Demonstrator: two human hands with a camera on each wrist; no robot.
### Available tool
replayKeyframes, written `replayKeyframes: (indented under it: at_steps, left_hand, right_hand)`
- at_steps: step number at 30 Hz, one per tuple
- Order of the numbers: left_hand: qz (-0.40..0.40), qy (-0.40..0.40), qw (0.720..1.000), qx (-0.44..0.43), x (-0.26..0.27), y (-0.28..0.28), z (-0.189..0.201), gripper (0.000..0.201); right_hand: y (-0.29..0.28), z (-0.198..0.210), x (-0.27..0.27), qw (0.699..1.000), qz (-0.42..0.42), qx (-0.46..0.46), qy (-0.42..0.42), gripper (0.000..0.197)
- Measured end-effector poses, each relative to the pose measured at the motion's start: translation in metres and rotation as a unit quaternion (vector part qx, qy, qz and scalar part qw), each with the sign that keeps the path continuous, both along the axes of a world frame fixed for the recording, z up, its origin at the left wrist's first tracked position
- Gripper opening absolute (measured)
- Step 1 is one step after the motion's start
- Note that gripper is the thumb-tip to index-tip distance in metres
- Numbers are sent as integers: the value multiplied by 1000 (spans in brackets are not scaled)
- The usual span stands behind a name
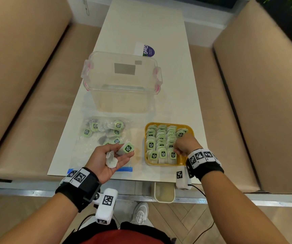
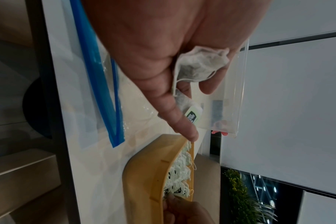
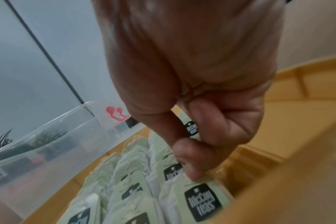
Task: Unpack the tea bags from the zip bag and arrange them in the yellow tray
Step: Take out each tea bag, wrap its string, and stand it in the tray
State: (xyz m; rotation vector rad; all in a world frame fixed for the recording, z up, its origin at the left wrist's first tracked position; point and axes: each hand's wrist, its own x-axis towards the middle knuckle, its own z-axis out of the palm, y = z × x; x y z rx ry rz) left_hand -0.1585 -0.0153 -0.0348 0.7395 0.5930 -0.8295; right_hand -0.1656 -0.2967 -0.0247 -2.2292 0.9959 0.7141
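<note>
The yellow tray (image 1: 191,132) sits on the table at front right, packed with rows of green-tagged tea bags (image 1: 161,138). My right hand (image 1: 177,148) reaches into its right side, thumb and fingers (image 3: 188,159) pinching the top of a tea bag (image 3: 201,201) in the near row. My left hand (image 1: 126,152) is palm up over the clear zip bag (image 1: 89,148). It holds two tea bags, a tagged one (image 1: 127,148) under the thumb and a white one (image 1: 111,158) in the palm (image 2: 199,68). Several more tea bags (image 1: 104,131) lie inside the zip bag.
A clear plastic box (image 1: 122,81) with pink clips stands behind the zip bag and tray. A card with a purple label (image 1: 146,49) lies beyond it. Tan benches flank the narrow white table (image 1: 141,23). The bag's blue zip strip (image 1: 126,169) runs along the near edge.
</note>
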Motion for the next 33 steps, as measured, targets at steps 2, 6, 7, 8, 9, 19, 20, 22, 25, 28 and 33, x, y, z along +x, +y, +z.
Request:
replayKeyframes:
  at_steps: [2, 6, 7, 8, 9, 19, 20, 22, 25, 28, 33]
  left_hand:
    - [1, 0, 1000, 1, 0, 0, 1, 13]
    - [-1, 1, 1000, 3, 1, -1, 1, 13]
    - [-3, 2, 1000, 4, 1, -1, 0, 13]
    - [-4, 3, 1000, 4, 1, -1, 0, 13]
    - [-6, 3, 1000, 4, 1, -2, -1, 13]
    - [-6, -2, 1000, 6, 1, -3, 0, 9]
    - [-6, -2, 1000, 7, 1, -3, -1, 9]
    - [-8, -3, 1000, 8, 1, -3, -1, 9]
    - [-12, -5, 1000, 5, 0, -3, -2, 13]
    - [-9, -4, 1000, 2, 0, -3, -3, 12]
    - [-8, -6, 1000, 2, -1, -2, -3, 15]
  right_hand:
    - [-4, -3, -2, 1000, -22, 10, -9, 16]
    - [-8, -4, -5, 999, -37, 27, -17, 15]
    - [-8, -3, -6, 999, -41, 30, -17, 16]
    - [-8, -2, -6, 998, -42, 32, -19, 16]
    - [-8, -2, -6, 998, -45, 34, -22, 17]
    - [-11, -4, -8, 996, -60, 31, -55, 24]
    - [-12, -5, -8, 997, -58, 24, -55, 25]
    - [-14, -8, -9, 998, -43, 5, -46, 25]
    - [-15, -12, -12, 997, -35, -11, -72, 23]
    - [-16, -14, -13, 995, -18, -34, -89, 23]
    - [-18, -14, -10, 993, 3, -55, -102, 21]
